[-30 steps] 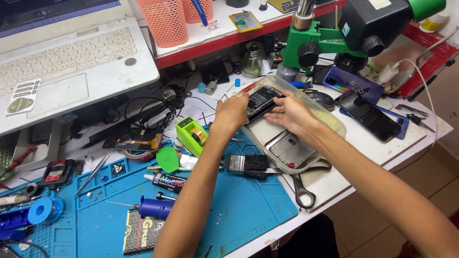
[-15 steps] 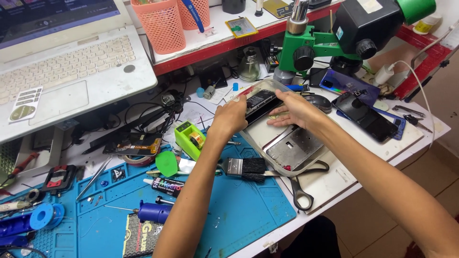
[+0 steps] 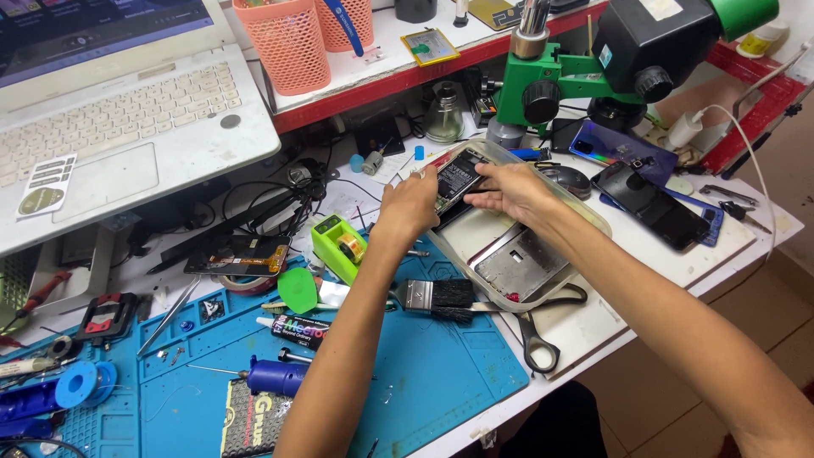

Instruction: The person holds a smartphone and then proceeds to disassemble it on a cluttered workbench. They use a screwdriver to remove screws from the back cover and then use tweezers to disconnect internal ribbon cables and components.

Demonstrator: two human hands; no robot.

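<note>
Left grip [image 3: 413,206]: clenched on the near-left edge of the opened phone [image 3: 459,180].
Right grip [image 3: 511,188]: fingers pressed flat across the phone's right side, steadying rather than enclosing.
Phone: lay back-open at the far end of the clear tray [image 3: 585,214], over the metal plate [image 3: 519,265].
Nearby: brush [image 3: 441,296], scissors [image 3: 543,326], green microscope [image 3: 593,68].
Advice: best kept level, with light, even pressure, clear of exposed parts.
</note>
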